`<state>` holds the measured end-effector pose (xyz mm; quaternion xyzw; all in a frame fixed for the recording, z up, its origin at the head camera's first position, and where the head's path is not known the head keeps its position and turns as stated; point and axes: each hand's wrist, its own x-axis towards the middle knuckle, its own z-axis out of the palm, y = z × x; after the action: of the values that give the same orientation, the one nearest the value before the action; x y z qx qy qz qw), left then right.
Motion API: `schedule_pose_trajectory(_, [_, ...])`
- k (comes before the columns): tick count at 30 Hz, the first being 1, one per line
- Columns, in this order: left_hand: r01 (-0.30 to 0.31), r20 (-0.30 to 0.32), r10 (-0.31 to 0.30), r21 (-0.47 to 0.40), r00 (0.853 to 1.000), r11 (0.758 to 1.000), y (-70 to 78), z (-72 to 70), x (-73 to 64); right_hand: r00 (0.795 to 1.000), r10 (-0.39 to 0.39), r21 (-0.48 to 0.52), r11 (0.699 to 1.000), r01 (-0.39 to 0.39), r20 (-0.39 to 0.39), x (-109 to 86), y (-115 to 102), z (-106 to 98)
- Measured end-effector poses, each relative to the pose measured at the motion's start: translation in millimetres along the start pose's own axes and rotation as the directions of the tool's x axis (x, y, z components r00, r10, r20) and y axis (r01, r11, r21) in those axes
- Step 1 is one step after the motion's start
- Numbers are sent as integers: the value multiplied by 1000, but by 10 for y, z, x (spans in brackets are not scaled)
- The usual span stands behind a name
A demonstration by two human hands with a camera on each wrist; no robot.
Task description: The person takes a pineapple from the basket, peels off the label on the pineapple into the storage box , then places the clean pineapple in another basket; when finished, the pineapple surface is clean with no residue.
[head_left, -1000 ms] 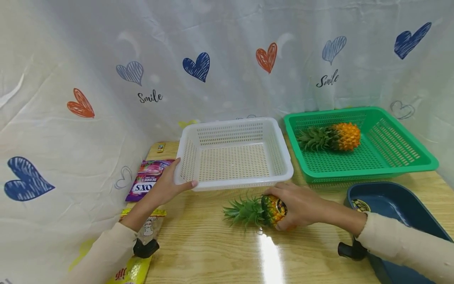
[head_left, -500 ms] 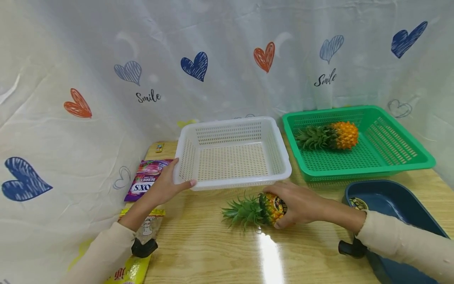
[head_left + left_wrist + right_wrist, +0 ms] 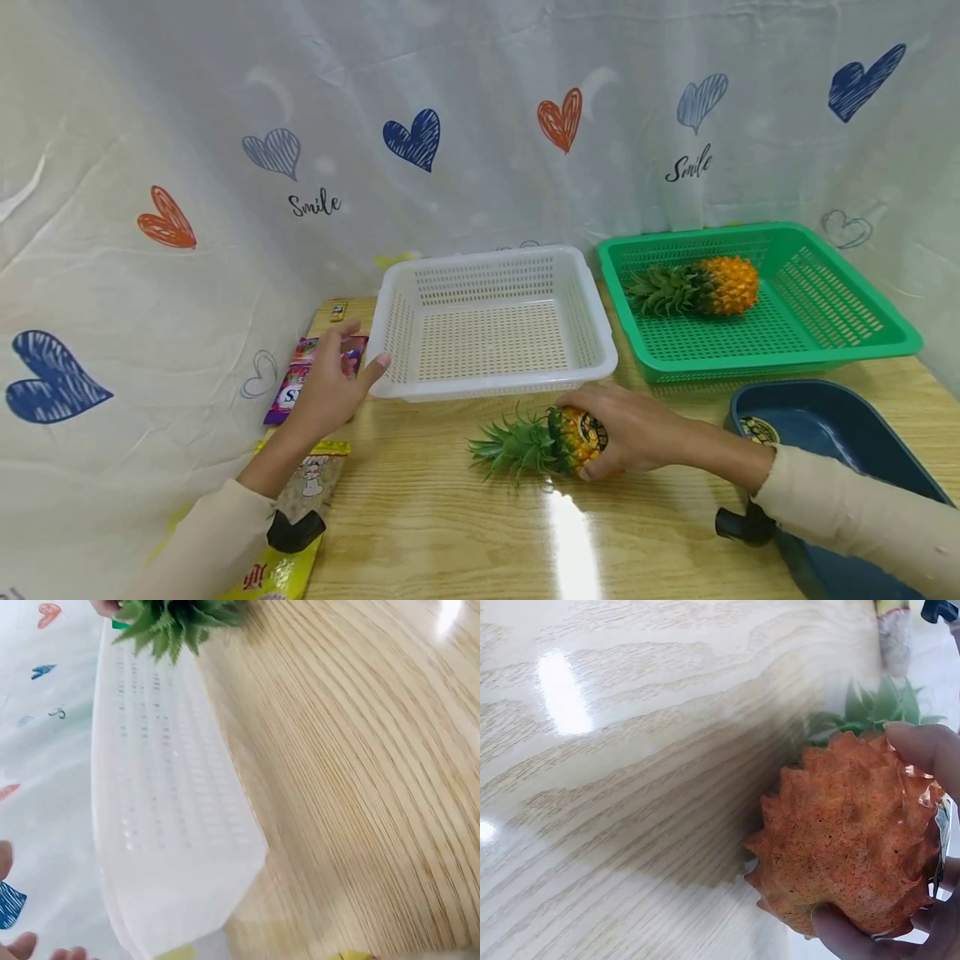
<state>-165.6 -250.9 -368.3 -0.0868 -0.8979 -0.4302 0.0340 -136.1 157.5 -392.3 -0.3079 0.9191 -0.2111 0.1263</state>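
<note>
My right hand [image 3: 626, 429] grips an orange pineapple [image 3: 581, 437] by its body, just in front of the white basket; the green leaves [image 3: 517, 447] point left. In the right wrist view the spiky bottom of the pineapple [image 3: 847, 840] faces the camera, with fingers curled round it. My left hand [image 3: 330, 379] is off the left end of the white perforated basket [image 3: 491, 387], thumb and fingers spread and holding nothing. Only some fingertips [image 3: 22, 945] of it show in the left wrist view, beside the basket's wall [image 3: 172, 787].
A green basket [image 3: 750, 365] at the back right holds another pineapple [image 3: 727, 286]. A dark blue tray [image 3: 813, 429] with a round label stands at the right. Along the left edge lie a purple snack bag [image 3: 288, 392], yellow packages [image 3: 288, 571] and a tiny yellow item [image 3: 338, 311].
My left hand has let go of the white basket's left front corner and moved a little to the left. The right hand stays on the pineapple.
</note>
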Motion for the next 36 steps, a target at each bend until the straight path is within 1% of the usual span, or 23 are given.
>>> schedule_pose_trajectory(2, [-38, -36, 37, -50, 999, 998, 56, 19, -21, 1000, -2, 7, 1000, 2, -3, -7, 3, -1])
schedule_pose_trajectory(4, [-91, -44, 87, -73, 995, 993, 110, 58, -44, 1000, -8, 13, 1000, 8, -4, -12, 5, -1])
schedule_pose_trajectory(7, [-159, -23, 158, -81, 987, 984, 203, 143, -95, 1000, -16, 15, 1000, 16, -7, -16, 6, 5])
schedule_pose_trajectory(9, [-191, -3, 192, -94, 981, 977, 263, 207, -131, 1000, -23, 12, 1000, 23, -9, -16, 6, 10])
schedule_pose_trajectory(13, [-248, 24, 253, -126, 967, 961, 365, 338, -193, 999, -31, 4, 1000, 31, -19, -12, 11, 22])
schedule_pose_trajectory(15, [-266, 50, 275, -131, 960, 955, 402, 405, -211, 999, -25, 4, 1000, 25, -19, -14, 12, 23])
schedule_pose_trajectory(18, [-274, 112, 289, -137, 951, 952, 455, 512, -233, 1000, -5, 23, 1000, 6, -12, -20, 14, 18])
schedule_pose_trajectory(22, [-261, 194, 286, -146, 938, 954, 502, 671, -250, 1000, 16, 47, 999, -16, -7, -27, 20, 12])
schedule_pose_trajectory(26, [-262, 265, 291, -140, 920, 955, 526, 829, -250, 1000, 14, 29, 999, -14, -22, -29, 29, 21])
schedule_pose_trajectory(30, [-263, 320, 296, -143, 900, 954, 575, 952, -246, 999, 11, 16, 1000, -10, -37, -30, 31, 33])
schedule_pose_trajectory(35, [-283, 362, 309, -126, 879, 951, 626, 1087, -228, 999, 11, 18, 1000, -10, -49, -34, 33, 48])
schedule_pose_trajectory(36, [-286, 369, 308, -116, 877, 951, 630, 1112, -224, 999, 12, 22, 1000, -11, -49, -35, 35, 51])
